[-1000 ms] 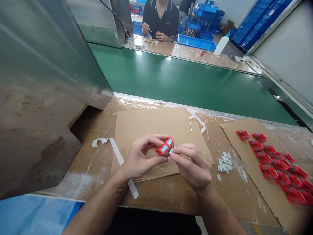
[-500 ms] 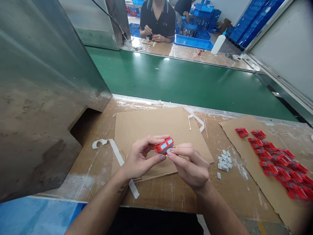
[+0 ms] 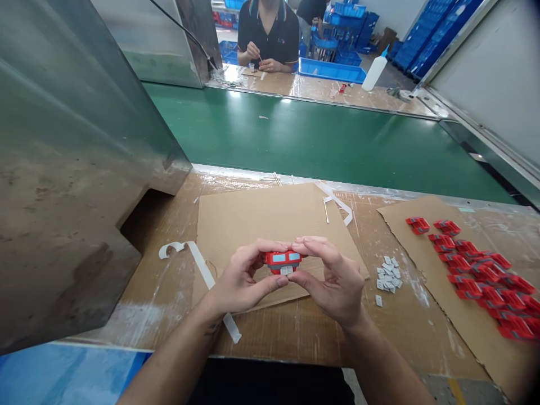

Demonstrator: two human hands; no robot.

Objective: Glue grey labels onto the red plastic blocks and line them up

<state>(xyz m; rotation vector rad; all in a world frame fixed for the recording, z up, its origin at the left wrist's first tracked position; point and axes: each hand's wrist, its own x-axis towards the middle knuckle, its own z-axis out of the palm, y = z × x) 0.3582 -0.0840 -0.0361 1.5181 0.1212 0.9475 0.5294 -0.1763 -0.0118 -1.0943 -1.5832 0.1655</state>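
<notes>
Your left hand (image 3: 242, 281) and right hand (image 3: 337, 281) grip a small, boxy red piece (image 3: 282, 258) between thumbs and fingers; its face has two pale-blue rectangles above a ribbed, light-grey tab (image 3: 286, 270); it is held over flat brown cardboard (image 3: 253, 216), toward the near edge; beyond the scuffed tabletop's (image 3: 169, 292) far edge lies a smooth green belt (image 3: 295, 135); a stained metal panel (image 3: 84, 169) stands left.

red part (image 3: 283, 260): plastic; sheet (image 3: 257, 216): matt cardboard; panel (image 3: 80, 169): metal; belt (image 3: 312, 135): glossy
</notes>
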